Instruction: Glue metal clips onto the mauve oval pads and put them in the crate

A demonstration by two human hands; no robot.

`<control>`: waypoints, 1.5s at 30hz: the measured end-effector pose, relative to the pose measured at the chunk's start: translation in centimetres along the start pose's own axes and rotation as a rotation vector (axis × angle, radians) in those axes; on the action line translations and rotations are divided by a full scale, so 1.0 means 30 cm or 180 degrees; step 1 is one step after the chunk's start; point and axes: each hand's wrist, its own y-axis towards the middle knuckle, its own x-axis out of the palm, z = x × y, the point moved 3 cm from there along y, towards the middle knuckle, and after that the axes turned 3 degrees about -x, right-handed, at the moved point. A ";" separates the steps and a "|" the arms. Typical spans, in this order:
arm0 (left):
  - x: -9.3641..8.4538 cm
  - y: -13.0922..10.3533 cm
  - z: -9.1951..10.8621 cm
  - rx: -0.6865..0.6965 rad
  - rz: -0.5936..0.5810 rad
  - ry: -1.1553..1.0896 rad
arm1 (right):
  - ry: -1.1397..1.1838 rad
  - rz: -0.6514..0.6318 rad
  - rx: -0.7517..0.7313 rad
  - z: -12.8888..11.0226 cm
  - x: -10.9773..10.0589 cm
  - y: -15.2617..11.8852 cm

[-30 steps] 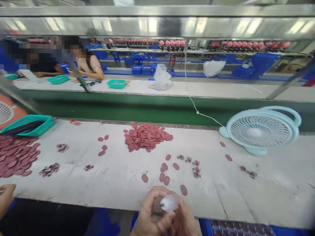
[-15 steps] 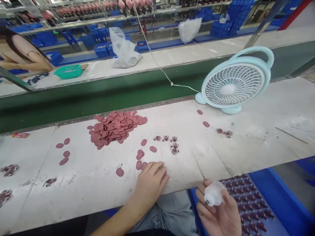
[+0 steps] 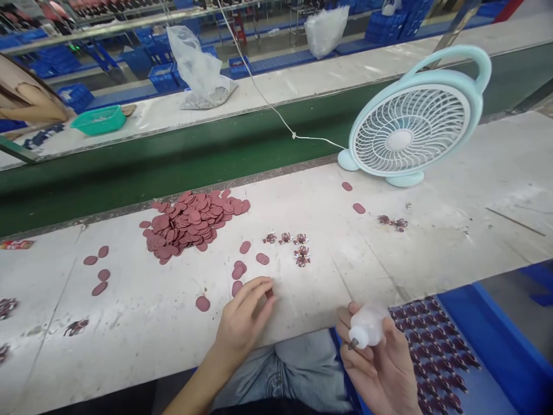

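Observation:
My right hand (image 3: 380, 360) is wrapped round a small white squeeze bottle (image 3: 367, 327), its dark metal nozzle pointing down and to the left. It is held over the front edge of the table. My left hand (image 3: 244, 320) rests low over the tabletop, fingers extended and thumb apart, with nothing visible in it. Close to its fingertips lie loose reddish-brown oval discs (image 3: 262, 259). Beyond them are several small shiny dark-red flower-like pieces (image 3: 301, 256). A heap of the same oval discs (image 3: 194, 222) spreads out toward the back left.
A light-blue fan (image 3: 408, 135) stands at the back right, its cord running leftward. A blue crate (image 3: 496, 334) with rows of dark-red pieces is below the table's right front. Across the green divider are a teal basket (image 3: 98, 121), a plastic bag (image 3: 199, 75) and another person's arm (image 3: 41, 104).
My left hand has shifted left and its fingers have lifted slightly. My right hand has turned the bottle a little, showing more of its nozzle. The whole view has tilted slightly downward.

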 end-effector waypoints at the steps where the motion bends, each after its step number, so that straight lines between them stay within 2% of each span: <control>1: -0.009 0.000 -0.001 -0.0354 -0.0026 -0.0496 | -0.0042 -0.0043 -0.0003 -0.003 0.005 -0.003; 5: 0.000 -0.030 0.015 -0.2321 -0.0159 -0.3457 | -0.0567 -0.0251 -0.0125 0.001 0.035 -0.010; 6: 0.009 -0.043 0.026 -0.2616 -0.0158 -0.3926 | -0.0748 -0.0360 -0.0267 0.004 0.048 -0.010; 8: 0.028 -0.069 0.044 -0.2917 -0.0154 -0.4483 | -0.1062 -0.0630 -0.0703 0.011 0.076 -0.013; 10: 0.051 -0.094 0.058 -0.2998 -0.0239 -0.4776 | -0.1310 -0.0860 -0.1151 0.021 0.104 -0.024; 12: 0.074 -0.117 0.071 -0.3034 -0.0355 -0.4933 | -0.1637 -0.0943 -0.1395 0.036 0.124 -0.042; 17: 0.107 -0.151 0.107 -0.3157 -0.0546 -0.5098 | -0.2322 -0.0830 -0.2048 0.068 0.144 -0.094; 22: 0.106 -0.165 0.127 -0.2996 -0.0854 -0.5253 | -0.2695 -0.0613 -0.2601 0.095 0.125 -0.116; 30: 0.115 -0.181 0.106 -0.2961 -0.0988 -0.5062 | -0.3082 -0.0419 -0.2880 0.129 0.169 -0.133; 35: 0.111 -0.176 0.104 -0.2883 -0.1095 -0.5047 | -0.3158 0.0034 -0.3063 0.134 0.185 -0.140; 40: 0.107 -0.178 0.102 -0.2879 -0.1124 -0.5090 | -0.3243 -0.0164 -0.3077 0.146 0.198 -0.137; 42: 0.106 -0.181 0.100 -0.2892 -0.1143 -0.5080 | -0.3341 -0.0242 -0.2926 0.146 0.179 -0.137; 44: 0.106 -0.183 0.097 -0.2906 -0.1153 -0.5055 | -0.3333 -0.0157 -0.2913 0.133 0.132 -0.143; 45: 0.107 -0.184 0.096 -0.2911 -0.1156 -0.5039 | -0.3194 -0.0122 -0.2749 0.125 0.100 -0.144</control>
